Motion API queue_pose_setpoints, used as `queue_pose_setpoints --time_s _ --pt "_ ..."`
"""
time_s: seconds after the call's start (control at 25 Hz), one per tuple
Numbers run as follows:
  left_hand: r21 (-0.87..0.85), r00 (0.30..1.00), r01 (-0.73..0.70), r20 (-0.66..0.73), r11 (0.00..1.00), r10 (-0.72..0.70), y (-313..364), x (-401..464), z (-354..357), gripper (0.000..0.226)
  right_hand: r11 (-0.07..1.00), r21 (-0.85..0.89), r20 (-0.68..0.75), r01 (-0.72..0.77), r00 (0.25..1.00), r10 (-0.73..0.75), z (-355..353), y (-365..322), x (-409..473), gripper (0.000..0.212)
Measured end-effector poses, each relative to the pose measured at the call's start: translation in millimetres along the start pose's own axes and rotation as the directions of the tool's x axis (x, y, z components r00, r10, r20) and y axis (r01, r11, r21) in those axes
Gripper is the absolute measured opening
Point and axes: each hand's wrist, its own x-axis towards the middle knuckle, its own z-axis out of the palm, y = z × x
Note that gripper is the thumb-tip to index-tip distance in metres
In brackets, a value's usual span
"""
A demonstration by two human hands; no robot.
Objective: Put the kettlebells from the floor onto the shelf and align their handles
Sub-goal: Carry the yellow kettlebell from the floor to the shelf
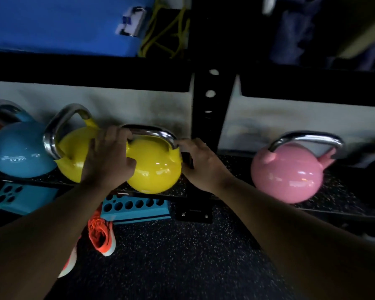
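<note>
Four kettlebells shelved: our left hand (108,156) and right hand (200,161) grip the near yellow kettlebell (155,167)'s handle (152,132), squaring it; its neighbour (74,154) sits turned.

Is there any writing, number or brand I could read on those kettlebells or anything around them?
None can be read.
Blue kettlebell: a pale mark on its front, too blurred to read.
Blue mat: a white patch at its end, pixelated and unreadable.
Yellow kettlebell under both hands, second yellow kettlebell, pink kettlebell: no markings visible.
</note>
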Motion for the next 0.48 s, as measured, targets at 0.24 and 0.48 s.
queue_pose_setpoints --time_s 0.24,0.48 --pt "-0.161 0.91 -0.302 0.244 0.94 0.334 158 -31 -19 0.036 0.958 -0.287 -0.044 -0.028 0.999 0.016 -108 52 -114 0.042" --pt "-0.203 0.811 -0.448 0.317 0.87 0.492 357 -32 -22 0.033 0.828 -0.515 -0.135 -0.223 0.975 0.179 -230 134 -232 0.045"
